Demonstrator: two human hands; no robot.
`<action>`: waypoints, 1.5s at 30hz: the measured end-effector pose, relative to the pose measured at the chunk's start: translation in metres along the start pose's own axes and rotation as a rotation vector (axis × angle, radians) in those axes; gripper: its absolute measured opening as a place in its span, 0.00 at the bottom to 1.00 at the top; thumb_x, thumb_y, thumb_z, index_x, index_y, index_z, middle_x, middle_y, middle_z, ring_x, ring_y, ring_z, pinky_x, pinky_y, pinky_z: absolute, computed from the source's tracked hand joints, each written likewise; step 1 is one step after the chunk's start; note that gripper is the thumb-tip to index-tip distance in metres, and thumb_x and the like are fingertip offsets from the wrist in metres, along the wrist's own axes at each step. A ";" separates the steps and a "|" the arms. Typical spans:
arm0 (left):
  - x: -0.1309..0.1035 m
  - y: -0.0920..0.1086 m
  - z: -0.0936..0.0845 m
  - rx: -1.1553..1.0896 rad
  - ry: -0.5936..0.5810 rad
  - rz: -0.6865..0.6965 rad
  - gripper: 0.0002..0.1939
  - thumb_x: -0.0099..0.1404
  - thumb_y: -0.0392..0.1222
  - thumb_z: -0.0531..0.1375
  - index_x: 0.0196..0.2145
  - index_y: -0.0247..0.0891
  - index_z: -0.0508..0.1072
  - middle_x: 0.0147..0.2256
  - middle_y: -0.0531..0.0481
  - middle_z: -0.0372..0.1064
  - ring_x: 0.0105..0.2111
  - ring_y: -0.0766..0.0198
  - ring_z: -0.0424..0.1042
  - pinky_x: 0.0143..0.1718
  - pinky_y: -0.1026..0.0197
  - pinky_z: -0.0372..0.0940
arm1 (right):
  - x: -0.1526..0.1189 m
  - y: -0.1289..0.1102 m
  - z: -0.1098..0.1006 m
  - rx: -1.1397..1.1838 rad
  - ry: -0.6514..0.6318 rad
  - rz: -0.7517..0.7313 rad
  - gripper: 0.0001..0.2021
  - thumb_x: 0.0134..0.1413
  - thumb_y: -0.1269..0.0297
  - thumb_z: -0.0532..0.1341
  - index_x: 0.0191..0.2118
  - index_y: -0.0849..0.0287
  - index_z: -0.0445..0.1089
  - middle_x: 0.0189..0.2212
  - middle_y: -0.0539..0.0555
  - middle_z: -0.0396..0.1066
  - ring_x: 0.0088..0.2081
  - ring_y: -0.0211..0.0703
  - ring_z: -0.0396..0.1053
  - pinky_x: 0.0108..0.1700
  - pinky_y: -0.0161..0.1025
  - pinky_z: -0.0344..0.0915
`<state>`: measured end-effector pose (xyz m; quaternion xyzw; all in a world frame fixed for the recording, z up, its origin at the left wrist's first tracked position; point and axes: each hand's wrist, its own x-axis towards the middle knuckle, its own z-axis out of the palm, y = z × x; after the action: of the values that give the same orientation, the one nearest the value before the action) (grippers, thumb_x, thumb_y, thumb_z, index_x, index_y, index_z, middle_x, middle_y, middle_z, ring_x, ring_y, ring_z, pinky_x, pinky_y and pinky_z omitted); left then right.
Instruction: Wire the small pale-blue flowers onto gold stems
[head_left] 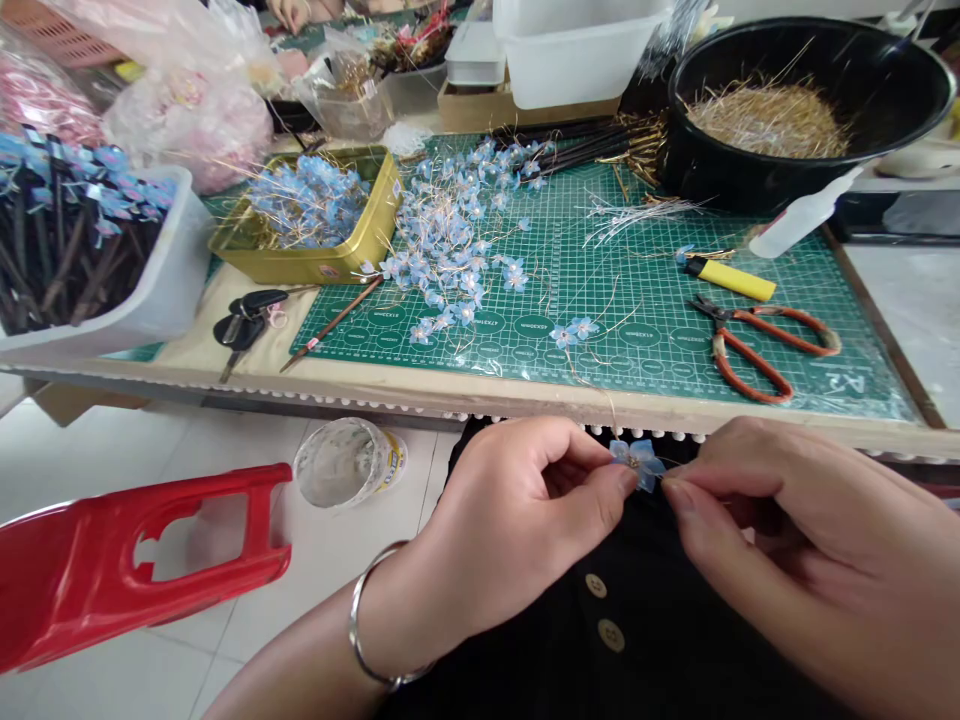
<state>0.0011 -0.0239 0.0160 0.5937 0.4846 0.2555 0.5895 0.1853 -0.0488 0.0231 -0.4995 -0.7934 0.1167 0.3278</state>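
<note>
Two hands are in use: the left hand point(525, 515) has its grip pinching one blue flower point(637, 462), and the right hand point(817, 540) has its grip pressed together on a thin wire point(662, 476) just beside it. This flower is in front of the surface point(480, 385), above the black clothing point(555, 640), which shows two buttons. On one green mat point(660, 375), marked "A2", there lie two separate flowers point(574, 331), one pair of pliers point(721, 314), one yellow lighter point(739, 281) and a pile of flowers point(450, 240), too many for counting
</note>
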 end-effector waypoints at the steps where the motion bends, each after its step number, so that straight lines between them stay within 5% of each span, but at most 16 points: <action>1: 0.000 0.000 0.000 0.008 -0.001 0.003 0.07 0.64 0.42 0.64 0.29 0.38 0.76 0.25 0.54 0.74 0.26 0.68 0.69 0.25 0.68 0.63 | 0.000 0.000 0.000 -0.001 0.002 -0.001 0.11 0.58 0.71 0.57 0.25 0.55 0.67 0.17 0.47 0.67 0.18 0.33 0.65 0.18 0.32 0.62; 14: 0.000 0.000 0.001 0.116 0.018 0.051 0.08 0.65 0.42 0.63 0.29 0.38 0.75 0.25 0.55 0.74 0.26 0.68 0.70 0.25 0.67 0.63 | -0.001 0.001 0.000 -0.042 -0.007 -0.038 0.12 0.58 0.71 0.57 0.24 0.55 0.68 0.15 0.47 0.66 0.16 0.32 0.63 0.18 0.31 0.60; 32: -0.004 -0.012 0.010 0.410 0.166 0.451 0.06 0.64 0.32 0.62 0.28 0.34 0.73 0.23 0.56 0.70 0.24 0.72 0.66 0.28 0.67 0.58 | -0.008 0.006 0.007 -0.135 -0.006 -0.067 0.12 0.56 0.73 0.57 0.24 0.54 0.60 0.16 0.46 0.60 0.17 0.34 0.58 0.20 0.35 0.55; 41: -0.008 -0.009 0.012 0.465 0.242 0.508 0.06 0.64 0.32 0.60 0.29 0.34 0.73 0.23 0.55 0.69 0.24 0.71 0.67 0.29 0.66 0.60 | -0.005 0.003 0.009 -0.089 0.075 -0.088 0.12 0.54 0.74 0.57 0.24 0.53 0.58 0.15 0.44 0.57 0.16 0.32 0.55 0.19 0.34 0.53; 45: -0.006 -0.008 0.012 0.333 0.256 0.422 0.06 0.63 0.32 0.61 0.27 0.34 0.73 0.23 0.55 0.70 0.24 0.71 0.67 0.28 0.67 0.60 | -0.002 0.003 0.006 -0.051 0.023 -0.083 0.10 0.55 0.74 0.58 0.26 0.54 0.63 0.16 0.46 0.64 0.16 0.33 0.60 0.18 0.33 0.57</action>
<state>0.0066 -0.0360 0.0084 0.7327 0.4561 0.3621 0.3520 0.1843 -0.0485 0.0165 -0.4758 -0.8122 0.0771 0.3286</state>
